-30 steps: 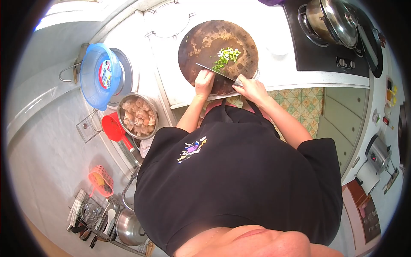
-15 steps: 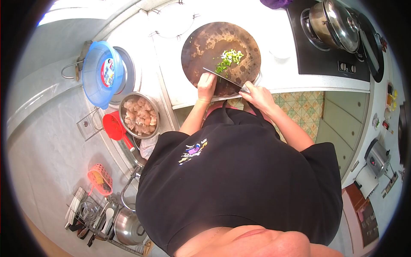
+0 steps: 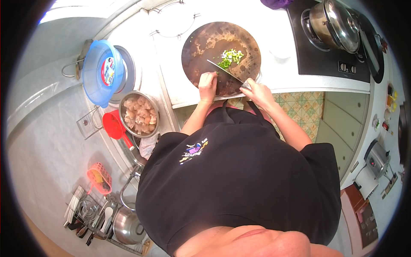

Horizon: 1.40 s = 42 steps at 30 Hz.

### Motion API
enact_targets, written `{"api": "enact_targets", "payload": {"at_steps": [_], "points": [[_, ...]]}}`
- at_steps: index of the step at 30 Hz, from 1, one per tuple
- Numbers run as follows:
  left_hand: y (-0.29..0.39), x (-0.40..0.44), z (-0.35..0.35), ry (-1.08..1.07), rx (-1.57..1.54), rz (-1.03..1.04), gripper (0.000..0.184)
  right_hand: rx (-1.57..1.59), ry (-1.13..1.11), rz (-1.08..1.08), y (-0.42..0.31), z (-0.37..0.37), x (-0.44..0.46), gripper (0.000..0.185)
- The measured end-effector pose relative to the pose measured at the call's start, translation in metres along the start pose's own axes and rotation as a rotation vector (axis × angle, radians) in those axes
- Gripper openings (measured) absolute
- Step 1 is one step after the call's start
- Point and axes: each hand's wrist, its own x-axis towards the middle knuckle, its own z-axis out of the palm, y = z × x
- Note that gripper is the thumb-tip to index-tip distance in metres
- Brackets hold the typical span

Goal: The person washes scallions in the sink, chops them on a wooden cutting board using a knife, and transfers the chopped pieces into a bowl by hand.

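My right hand (image 3: 260,94) grips the handle of a kitchen knife (image 3: 227,73), whose blade slants up and left over the round wooden chopping board (image 3: 201,47). Chopped scallions (image 3: 231,57), green and white, lie in a small pile just beyond the blade. My left hand (image 3: 207,87) rests at the board's near left part with its fingers curled together. A few green bits show by its fingertips, but whatever lies within the fingers is hidden. Between the left fingers and the blade is a small gap.
Left of the board stand a metal bowl of raw meat pieces (image 3: 139,115), a blue basket (image 3: 97,73) and a red ladle-like scoop (image 3: 113,124). A lidded pot (image 3: 327,25) sits on the black stove (image 3: 308,64) to the right. A wire rack (image 3: 177,34) lies behind.
The knife blade has moved away from my left fingers, towards the scallion pile. My left hand has shifted very slightly to the right.
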Motion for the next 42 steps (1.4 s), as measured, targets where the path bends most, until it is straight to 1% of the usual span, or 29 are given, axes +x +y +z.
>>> {"api": "enact_targets", "payload": {"at_steps": [1, 3, 4, 6, 9, 11, 13, 15, 17, 19, 22, 28, 33, 36, 38, 42], "points": [[0.002, 0.001, 0.001, 0.001, -0.003, 0.000, 0.012, -0.002, -0.017, 0.020, -0.002, -0.005, -0.001, 0.042], [0.006, 0.000, 0.001, 0.052, -0.036, -0.104, 0.009, -0.026, -0.024, 0.014, -0.010, -0.009, -0.006, 0.041], [0.006, 0.000, 0.001, 0.050, -0.036, -0.105, 0.009, -0.049, -0.032, 0.003, -0.014, -0.010, -0.007, 0.041], [0.004, -0.001, 0.000, 0.021, -0.053, -0.222, 0.009, -0.088, -0.034, -0.023, -0.016, -0.009, -0.011, 0.040], [-0.003, -0.004, 0.004, 0.030, 0.021, -0.201, 0.010, -0.152, -0.013, -0.058, -0.013, 0.000, -0.010, 0.039], [-0.002, -0.002, 0.003, 0.039, 0.012, -0.210, 0.010, -0.178, 0.010, -0.064, -0.009, 0.013, -0.004, 0.039], [0.001, 0.000, 0.003, 0.048, 0.003, -0.222, 0.010, -0.175, 0.119, -0.148, -0.011, 0.023, 0.007, 0.039], [0.003, 0.002, 0.001, 0.129, 0.075, -0.095, 0.010, -0.161, 0.119, -0.157, -0.008, 0.020, 0.008, 0.039], [0.002, -0.001, -0.001, 0.086, 0.019, -0.130, 0.010, -0.148, 0.127, -0.166, -0.007, 0.016, 0.006, 0.039], [-0.001, -0.001, -0.001, 0.045, -0.035, -0.168, 0.010, -0.076, 0.093, -0.111, -0.010, 0.011, -0.002, 0.039], [-0.002, -0.005, 0.000, 0.030, 0.021, -0.227, 0.010, -0.130, 0.036, -0.114, -0.018, 0.000, -0.012, 0.038], [-0.005, -0.004, -0.001, 0.038, 0.061, -0.140, 0.009, -0.149, 0.085, -0.114, -0.019, 0.022, 0.010, 0.037], [0.003, 0.000, -0.004, 0.092, -0.056, -0.083, 0.011, -0.079, 0.077, -0.082, -0.018, 0.011, 0.000, 0.037], [-0.001, -0.004, -0.002, 0.085, -0.006, -0.143, 0.012, -0.106, 0.039, -0.059, -0.022, 0.012, -0.005, 0.037], [-0.003, -0.003, -0.003, 0.083, 0.010, -0.148, 0.013, -0.137, 0.007, -0.059, -0.026, 0.016, -0.002, 0.037], [-0.001, -0.003, -0.004, 0.072, 0.030, -0.126, 0.014, -0.102, 0.032, -0.054, -0.022, 0.018, -0.001, 0.038]]}}
